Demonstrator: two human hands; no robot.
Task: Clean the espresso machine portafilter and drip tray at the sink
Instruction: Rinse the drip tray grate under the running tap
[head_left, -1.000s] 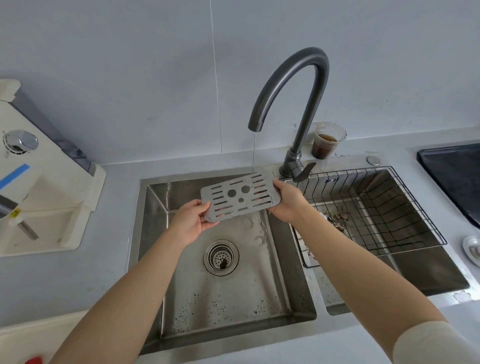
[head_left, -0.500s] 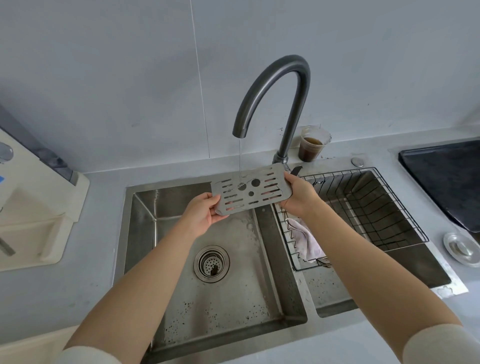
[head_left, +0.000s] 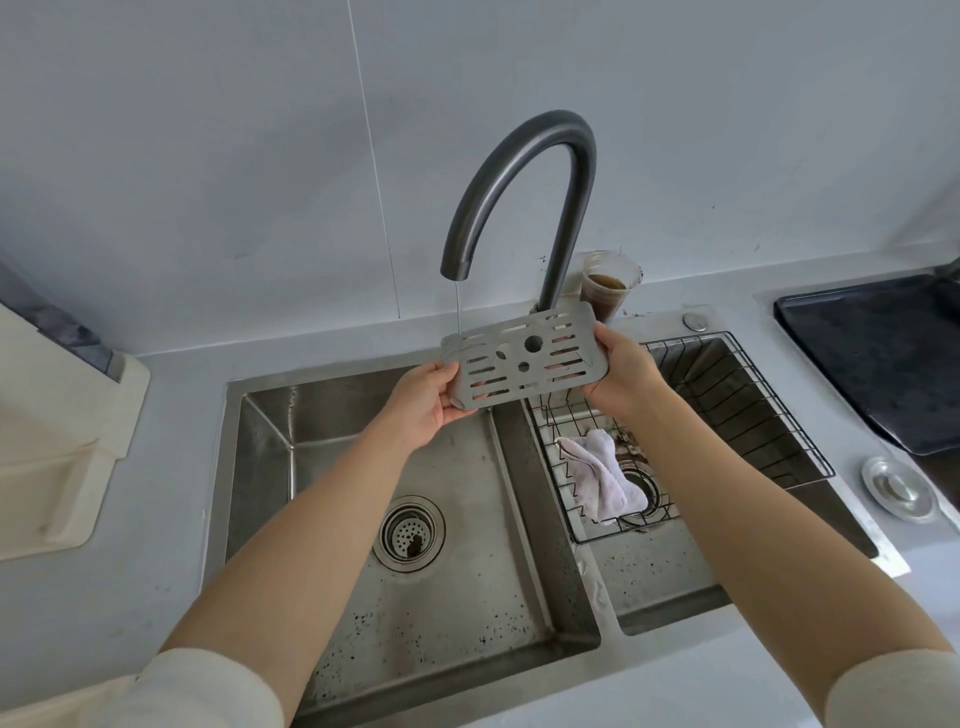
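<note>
since a second ago both hands have carried the drip tray grate (head_left: 524, 358) up and rightward, so its left end now meets the thin water stream (head_left: 458, 306) under the faucet (head_left: 524, 171). behind it stands a plastic cup of brown liquid (head_left: 608, 288); a wire basket (head_left: 727, 415) with a crumpled cloth (head_left: 602, 478) fills the right basin. coffee specks dot the steel sink (head_left: 467, 613), set in a pale grey counter (head_left: 166, 405). left hand (head_left: 423, 400) and right hand (head_left: 621, 371) pinch the grate's short ends, thumbs on top.
</note>
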